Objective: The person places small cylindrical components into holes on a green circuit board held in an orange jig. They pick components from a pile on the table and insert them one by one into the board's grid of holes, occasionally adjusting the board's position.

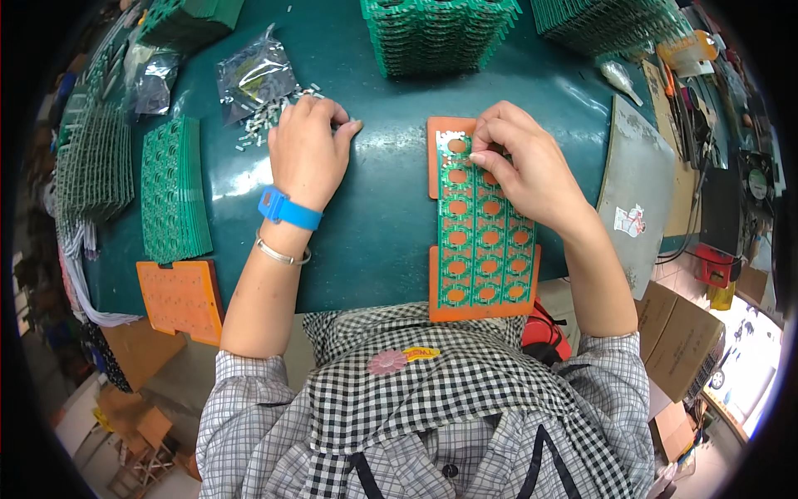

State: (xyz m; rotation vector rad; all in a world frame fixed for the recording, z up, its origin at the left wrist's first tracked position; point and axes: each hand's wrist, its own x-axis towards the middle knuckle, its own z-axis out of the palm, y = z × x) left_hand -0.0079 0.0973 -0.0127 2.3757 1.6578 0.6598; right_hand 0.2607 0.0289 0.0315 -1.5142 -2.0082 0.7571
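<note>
A green circuit board panel (472,241) with oval cut-outs lies on orange plates (445,310) in front of me, right of centre. My right hand (519,162) is over its upper part, thumb and forefinger pinched on a small white component (472,156). Several such parts sit along the panel's top left corner. My left hand (309,154) rests on the table beside a loose pile of small white components (259,125). Its fingers are curled, with the thumb close to the forefinger; whatever they hold is hidden. A blue band (289,209) and a bangle circle my left wrist.
Stacks of green boards stand at the back (440,37) and left (174,187). An orange plate (179,295) lies at the left front edge. Behind the pile is a silvery bag (253,75). A grey sheet (636,183) and hand tools lie at the right; cardboard boxes (677,337) stand below.
</note>
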